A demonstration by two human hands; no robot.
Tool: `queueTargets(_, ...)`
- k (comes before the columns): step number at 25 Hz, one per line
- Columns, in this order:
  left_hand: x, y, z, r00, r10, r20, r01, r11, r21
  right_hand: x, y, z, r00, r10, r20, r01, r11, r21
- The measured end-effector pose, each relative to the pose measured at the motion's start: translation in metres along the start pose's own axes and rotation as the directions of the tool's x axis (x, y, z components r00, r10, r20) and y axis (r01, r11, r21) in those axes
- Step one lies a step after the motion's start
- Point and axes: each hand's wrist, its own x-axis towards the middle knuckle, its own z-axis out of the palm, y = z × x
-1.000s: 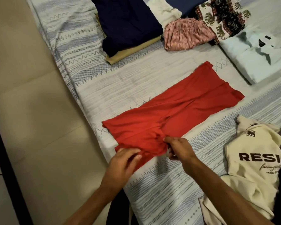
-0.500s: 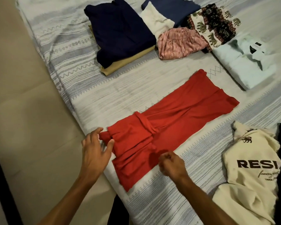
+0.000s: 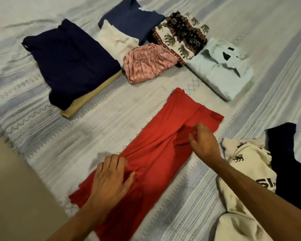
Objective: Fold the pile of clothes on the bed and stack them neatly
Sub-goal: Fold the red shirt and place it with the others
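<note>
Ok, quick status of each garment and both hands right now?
red garment: spread long, not folded
cream printed shirt: crumpled, unfolded
navy trousers: folded, on tan garment
pink shorts: folded
pale collared shirt: folded
left hand: flat on red
right hand: pinching red

A home bedroom: a bed under a striped blue-and-white woven cover carries folded clothes along its far side, unfolded garments at its near right edge.
</note>
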Motion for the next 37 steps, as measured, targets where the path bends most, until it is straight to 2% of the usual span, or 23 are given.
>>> queueTargets(1, -0.013, 0.003, 0.006, 1.0, 0.003, 0.008, -0.003, 1.0, 0.029, -0.003, -0.012, 0.004, 0.998, -0.051, 0.038, 0.048, 0.996, 0.081)
queueTargets(3, -0.046, -0.001, 0.022, 0.998, -0.026, 0.061, 0.02, 0.996, 0.088, -0.028, -0.039, 0.028, 0.95, -0.193, 0.245, 0.124, 0.954, 0.273)
queueTargets(5, -0.074, -0.01, 0.037, 0.996, -0.047, 0.081, 0.036, 0.99, 0.135, -0.065, -0.065, 0.057, 0.847, -0.251, 0.468, 0.067, 0.925, 0.375)
queueTargets(7, -0.088, -0.017, 0.044, 1.0, -0.026, 0.016, 0.023, 0.988, 0.154, -0.092, -0.084, 0.087, 0.784, -0.212, 0.584, -0.008, 0.936, 0.352)
queueTargets(10, -0.093, -0.02, 0.043, 0.998, 0.023, -0.062, -0.014, 0.991, 0.136, -0.109, -0.097, 0.11, 0.787, -0.194, 0.586, -0.041, 0.931, 0.363)
queueTargets(13, -0.094, -0.02, 0.04, 0.993, 0.031, -0.11, -0.026, 0.998, 0.05, -0.114, -0.095, 0.102, 0.795, -0.073, 0.602, -0.31, 0.804, 0.508)
queueTargets(15, -0.099, -0.015, 0.041, 0.981, 0.109, -0.16, -0.107, 0.994, 0.022, -0.117, -0.085, 0.094, 0.753, -0.016, 0.658, -0.428, 0.748, 0.508)
queueTargets(17, -0.104, -0.005, 0.044, 0.969, 0.179, -0.172, -0.174, 0.984, 0.045, -0.116, -0.072, 0.091, 0.726, 0.011, 0.688, -0.416, 0.803, 0.427)
queueTargets(20, -0.107, 0.007, 0.049, 0.988, 0.145, -0.062, -0.141, 0.988, 0.064, -0.116, -0.066, 0.089, 0.703, 0.007, 0.711, -0.381, 0.848, 0.369)
queueTargets(22, -0.102, 0.011, 0.047, 0.996, 0.084, 0.003, -0.084, 0.996, 0.002, -0.113, -0.071, 0.084, 0.727, -0.018, 0.687, -0.337, 0.862, 0.378)
queueTargets(23, -0.097, 0.013, 0.043, 0.998, 0.063, 0.003, -0.063, 0.997, -0.039, -0.108, -0.072, 0.081, 0.775, -0.033, 0.632, -0.28, 0.877, 0.39)
queueTargets(26, -0.072, 0.023, 0.026, 0.997, 0.076, -0.021, -0.078, 0.983, -0.165, -0.07, -0.06, 0.065, 0.956, -0.085, 0.282, -0.017, 0.94, 0.342)
queueTargets(28, -0.04, 0.035, 0.018, 0.994, 0.108, 0.014, -0.103, 0.972, -0.21, -0.025, -0.043, 0.051, 0.992, -0.104, 0.066, 0.087, 0.97, 0.227)
queueTargets(29, -0.021, 0.041, 0.017, 0.994, 0.108, 0.026, -0.1, 0.972, -0.214, 0.001, -0.034, 0.044, 0.997, -0.078, 0.01, 0.076, 0.987, 0.143)
queueTargets(31, 0.02, 0.054, 0.024, 0.994, 0.103, 0.032, -0.096, 0.98, -0.172, 0.055, -0.017, 0.027, 0.998, 0.045, -0.04, -0.045, 0.999, -0.012)
queueTargets(33, 0.056, 0.058, 0.042, 0.989, 0.126, 0.078, -0.117, 0.987, -0.114, 0.099, 0.001, 0.017, 0.984, 0.174, -0.026, -0.175, 0.981, -0.079)
queueTargets(37, 0.081, 0.05, 0.083, 0.976, 0.135, 0.171, -0.126, 0.99, -0.063, 0.141, 0.023, 0.018, 0.97, 0.24, 0.044, -0.227, 0.953, -0.201)
